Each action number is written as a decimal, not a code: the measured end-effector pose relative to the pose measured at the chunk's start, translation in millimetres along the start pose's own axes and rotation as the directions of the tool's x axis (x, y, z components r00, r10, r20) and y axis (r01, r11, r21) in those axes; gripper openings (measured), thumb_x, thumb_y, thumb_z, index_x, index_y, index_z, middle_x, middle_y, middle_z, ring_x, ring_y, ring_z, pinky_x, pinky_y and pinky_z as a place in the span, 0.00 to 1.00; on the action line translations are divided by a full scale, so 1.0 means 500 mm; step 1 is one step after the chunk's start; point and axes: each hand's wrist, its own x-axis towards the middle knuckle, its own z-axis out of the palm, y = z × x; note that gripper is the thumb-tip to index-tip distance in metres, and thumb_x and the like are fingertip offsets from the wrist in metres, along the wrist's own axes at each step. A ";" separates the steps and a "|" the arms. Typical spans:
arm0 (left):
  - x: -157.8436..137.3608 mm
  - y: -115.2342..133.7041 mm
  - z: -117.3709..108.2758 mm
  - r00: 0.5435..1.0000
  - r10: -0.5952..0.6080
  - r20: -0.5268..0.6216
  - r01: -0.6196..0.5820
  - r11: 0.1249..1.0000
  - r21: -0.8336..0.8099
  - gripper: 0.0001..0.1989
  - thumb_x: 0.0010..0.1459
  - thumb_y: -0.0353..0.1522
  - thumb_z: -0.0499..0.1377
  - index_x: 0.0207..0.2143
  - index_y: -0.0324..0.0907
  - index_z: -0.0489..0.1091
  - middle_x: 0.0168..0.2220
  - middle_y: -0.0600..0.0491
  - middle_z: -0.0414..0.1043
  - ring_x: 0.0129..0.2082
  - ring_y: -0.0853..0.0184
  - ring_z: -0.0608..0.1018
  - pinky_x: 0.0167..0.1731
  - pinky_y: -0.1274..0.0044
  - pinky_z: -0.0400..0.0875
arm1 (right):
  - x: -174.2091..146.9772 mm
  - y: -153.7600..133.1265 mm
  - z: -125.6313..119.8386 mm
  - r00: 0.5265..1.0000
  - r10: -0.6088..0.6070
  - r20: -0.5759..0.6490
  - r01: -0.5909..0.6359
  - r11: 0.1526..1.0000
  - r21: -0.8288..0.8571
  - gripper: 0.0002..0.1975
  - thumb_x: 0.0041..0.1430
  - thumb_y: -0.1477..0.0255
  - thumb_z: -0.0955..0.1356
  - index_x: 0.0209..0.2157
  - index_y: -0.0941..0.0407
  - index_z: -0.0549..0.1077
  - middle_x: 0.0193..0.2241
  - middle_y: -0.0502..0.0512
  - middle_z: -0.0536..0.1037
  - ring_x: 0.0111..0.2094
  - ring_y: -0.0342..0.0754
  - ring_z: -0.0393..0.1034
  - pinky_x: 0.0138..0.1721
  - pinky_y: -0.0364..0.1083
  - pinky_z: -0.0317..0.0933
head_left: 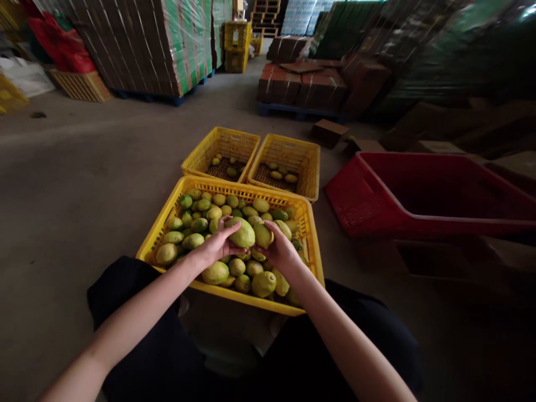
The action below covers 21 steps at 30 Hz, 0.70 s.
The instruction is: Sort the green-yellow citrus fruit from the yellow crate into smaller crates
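A green-yellow lemon [243, 233] is in my left hand [221, 243], with the thumb over its top and the fingers beneath. My right hand [280, 245] grips a second lemon [263, 235] from its right side. The two lemons are held side by side, close together, above a yellow plastic crate [315, 245]. Many lemons, green to yellow, fill this crate, and my hands and forearms hide some of them. Near its front edge lies a large yellow-green lemon [263, 284].
Behind stand two more yellow crates, the left crate [196, 162] and the right crate [310, 167], each with several lemons at the bottom. A red tub [355, 195] is to the right. Stacked cartons [301, 86] on a blue pallet and a wrapped stack [138, 50] stand farther back.
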 end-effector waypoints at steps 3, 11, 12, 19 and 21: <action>-0.015 0.005 0.003 0.969 0.242 0.048 -0.246 0.961 0.124 0.34 0.40 0.23 0.70 0.48 0.49 0.62 0.46 0.52 0.71 0.39 0.66 0.79 0.35 0.79 0.77 | -0.018 -0.014 0.009 0.978 -0.203 0.052 0.205 0.978 -0.041 0.15 0.48 0.70 0.72 0.39 0.48 0.70 0.32 0.45 0.75 0.31 0.44 0.71 0.28 0.41 0.68; -0.033 0.024 -0.011 0.871 0.439 0.223 -0.491 0.752 0.439 0.33 0.33 0.26 0.73 0.45 0.45 0.68 0.53 0.52 0.67 0.46 0.62 0.77 0.44 0.76 0.75 | -0.027 -0.007 0.005 0.802 -0.583 0.127 0.587 0.734 -0.342 0.19 0.47 0.65 0.75 0.42 0.47 0.71 0.40 0.50 0.75 0.44 0.50 0.68 0.47 0.50 0.65; -0.029 0.025 -0.014 0.861 0.440 0.254 -0.508 0.720 0.474 0.33 0.35 0.29 0.73 0.47 0.45 0.68 0.55 0.52 0.66 0.45 0.63 0.77 0.44 0.74 0.75 | -0.024 -0.004 0.003 0.796 -0.588 0.147 0.597 0.722 -0.348 0.19 0.49 0.63 0.74 0.43 0.47 0.70 0.40 0.51 0.75 0.43 0.52 0.69 0.48 0.53 0.65; -0.015 0.024 -0.017 0.920 0.296 0.256 -0.385 0.802 0.457 0.30 0.48 0.43 0.67 0.54 0.45 0.68 0.50 0.46 0.71 0.35 0.64 0.78 0.26 0.78 0.74 | -0.017 0.005 0.009 0.854 -0.473 0.219 0.521 0.765 -0.380 0.15 0.54 0.55 0.69 0.43 0.45 0.73 0.48 0.50 0.74 0.54 0.55 0.62 0.59 0.56 0.54; -0.016 0.017 -0.015 0.943 0.245 0.223 -0.324 0.827 0.460 0.29 0.50 0.44 0.65 0.54 0.46 0.69 0.46 0.47 0.73 0.25 0.71 0.76 0.22 0.79 0.72 | -0.014 0.021 0.010 0.924 -0.305 0.232 0.366 0.883 -0.294 0.18 0.54 0.51 0.67 0.40 0.48 0.73 0.45 0.52 0.75 0.53 0.54 0.64 0.55 0.54 0.59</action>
